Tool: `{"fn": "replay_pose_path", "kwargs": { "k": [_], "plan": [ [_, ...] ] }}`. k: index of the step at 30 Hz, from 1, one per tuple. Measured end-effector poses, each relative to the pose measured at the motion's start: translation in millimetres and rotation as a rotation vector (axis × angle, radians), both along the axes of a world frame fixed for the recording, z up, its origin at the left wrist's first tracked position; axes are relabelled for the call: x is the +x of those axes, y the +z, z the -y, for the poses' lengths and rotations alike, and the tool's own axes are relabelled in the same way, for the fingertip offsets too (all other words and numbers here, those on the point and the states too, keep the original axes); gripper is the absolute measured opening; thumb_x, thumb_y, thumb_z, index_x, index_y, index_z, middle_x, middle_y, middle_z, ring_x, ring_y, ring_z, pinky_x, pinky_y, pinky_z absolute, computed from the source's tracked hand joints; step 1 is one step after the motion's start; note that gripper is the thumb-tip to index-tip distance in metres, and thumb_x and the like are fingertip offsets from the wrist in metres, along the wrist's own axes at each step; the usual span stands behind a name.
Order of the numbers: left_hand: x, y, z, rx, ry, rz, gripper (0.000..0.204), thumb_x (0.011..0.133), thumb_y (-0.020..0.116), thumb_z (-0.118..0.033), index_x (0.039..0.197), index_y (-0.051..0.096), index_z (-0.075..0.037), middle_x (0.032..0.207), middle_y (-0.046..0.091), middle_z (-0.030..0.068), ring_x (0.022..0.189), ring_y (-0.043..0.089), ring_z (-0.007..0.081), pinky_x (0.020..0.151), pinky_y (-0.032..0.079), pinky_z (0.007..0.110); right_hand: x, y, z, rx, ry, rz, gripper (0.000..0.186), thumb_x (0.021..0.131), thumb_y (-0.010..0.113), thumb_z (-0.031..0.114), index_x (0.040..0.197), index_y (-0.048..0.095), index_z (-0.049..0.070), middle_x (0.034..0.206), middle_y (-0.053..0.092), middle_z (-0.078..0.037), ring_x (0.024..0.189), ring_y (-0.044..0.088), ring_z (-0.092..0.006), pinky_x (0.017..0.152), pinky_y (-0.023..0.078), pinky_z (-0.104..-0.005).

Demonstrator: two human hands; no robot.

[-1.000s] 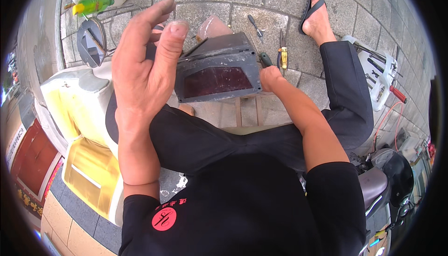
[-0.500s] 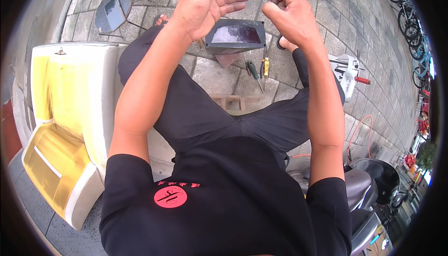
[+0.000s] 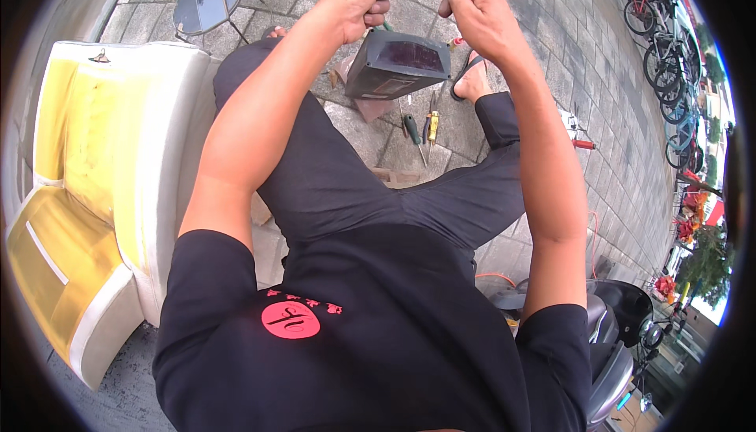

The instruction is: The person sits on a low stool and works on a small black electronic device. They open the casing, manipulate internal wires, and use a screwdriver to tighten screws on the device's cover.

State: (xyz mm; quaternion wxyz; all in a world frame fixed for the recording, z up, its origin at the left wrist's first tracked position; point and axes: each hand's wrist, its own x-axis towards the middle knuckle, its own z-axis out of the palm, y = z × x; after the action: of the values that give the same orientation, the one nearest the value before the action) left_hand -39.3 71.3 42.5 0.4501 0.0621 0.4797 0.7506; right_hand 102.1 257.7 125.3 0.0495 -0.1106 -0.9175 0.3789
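Observation:
My left hand [image 3: 364, 0] is raised beyond the upper left of a dark battery-like box [image 3: 394, 77], thumb against the index finger, other fingers curled. Anything inside it is hidden. Across a gap, my right hand [image 3: 479, 16] hovers over the box's right side, with index finger and thumb apart and nothing visible between them. The box stands tilted on the paving between my feet, its top dark and glossy. A small red part [image 3: 456, 41] shows at its right end. On the near side lie a green-handled screwdriver [image 3: 412, 127] and a yellow-handled tool [image 3: 433, 127].
A yellow-and-white padded seat [image 3: 118, 156] stands at my left. Beyond it is a round stool [image 3: 206, 3] with a flat rectangular object on top. A red-handled tool [image 3: 583, 144] lies right of my leg. Parked bicycles [image 3: 668, 70] and a scooter [image 3: 610, 337] are farther right.
My left hand has gone from spread fingers to curled ones. My right hand's pinch on a small shiny piece has loosened. The box appears more tilted, and the view has shifted.

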Motion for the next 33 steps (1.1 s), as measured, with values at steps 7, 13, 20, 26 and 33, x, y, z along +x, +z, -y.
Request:
{"fn": "replay_pose_path", "kwargs": {
  "k": [7, 13, 20, 26, 33],
  "plan": [
    [2.3, 13.2, 16.9, -0.219, 0.066, -0.135, 0.026, 0.117, 0.058, -0.030, 0.122, 0.069, -0.007, 0.100, 0.068, 0.0041, 0.087, 0.063, 0.0173, 0.077, 0.052, 0.038, 73.6, -37.2, -28.8, -0.267, -0.345, 0.067, 0.035, 0.109, 0.070, 0.018, 0.136, 0.075, -0.002, 0.115, 0.083, -0.013, 0.106, 0.076, -0.0201, 0.095, 0.059, -0.0386],
    [2.5, -7.9, 25.5, -0.159, 0.099, -0.234, 0.032, 0.112, 0.064, -0.031, 0.128, 0.071, -0.004, 0.087, 0.054, -0.0037, 0.066, 0.040, 0.0056, 0.057, 0.034, 0.028, 106.5, -67.7, -13.2, -0.640, -0.527, -0.005, 0.032, 0.107, 0.076, 0.013, 0.131, 0.077, -0.008, 0.088, 0.069, -0.006, 0.072, 0.066, -0.0132, 0.061, 0.058, -0.0274],
    [-2.0, -26.3, 21.4, 0.027, 0.130, -0.185, 0.043, 0.107, 0.058, -0.011, 0.147, 0.061, 0.005, 0.100, 0.060, 0.0023, 0.082, 0.053, 0.0113, 0.066, 0.045, 0.027, 107.4, -90.4, -3.7, -0.363, -0.466, -0.058, 0.028, 0.105, 0.076, 0.011, 0.130, 0.081, -0.001, 0.106, 0.081, -0.012, 0.083, 0.077, -0.0164, 0.076, 0.061, -0.0277],
    [-4.4, -26.4, 16.7, -0.092, 0.153, -0.177, 0.041, 0.108, 0.053, -0.007, 0.147, 0.060, 0.004, 0.107, 0.064, 0.0042, 0.084, 0.056, 0.0110, 0.071, 0.050, 0.027, 112.9, -105.7, -5.5, -0.077, -0.386, -0.036, 0.025, 0.100, 0.080, 0.013, 0.122, 0.084, 0.002, 0.118, 0.084, -0.019, 0.120, 0.077, -0.0270, 0.109, 0.055, -0.0385],
    [1.1, -21.0, 15.6, -0.069, 0.156, -0.186, 0.037, 0.110, 0.051, -0.007, 0.144, 0.061, 0.003, 0.111, 0.067, 0.0062, 0.090, 0.063, 0.0138, 0.076, 0.055, 0.029, 108.0, -86.1, 7.5, 0.311, -0.130, -0.106, 0.022, 0.100, 0.079, 0.012, 0.121, 0.084, 0.007, 0.116, 0.081, -0.016, 0.113, 0.078, -0.0360, 0.102, 0.060, -0.0402]
  ]
}}
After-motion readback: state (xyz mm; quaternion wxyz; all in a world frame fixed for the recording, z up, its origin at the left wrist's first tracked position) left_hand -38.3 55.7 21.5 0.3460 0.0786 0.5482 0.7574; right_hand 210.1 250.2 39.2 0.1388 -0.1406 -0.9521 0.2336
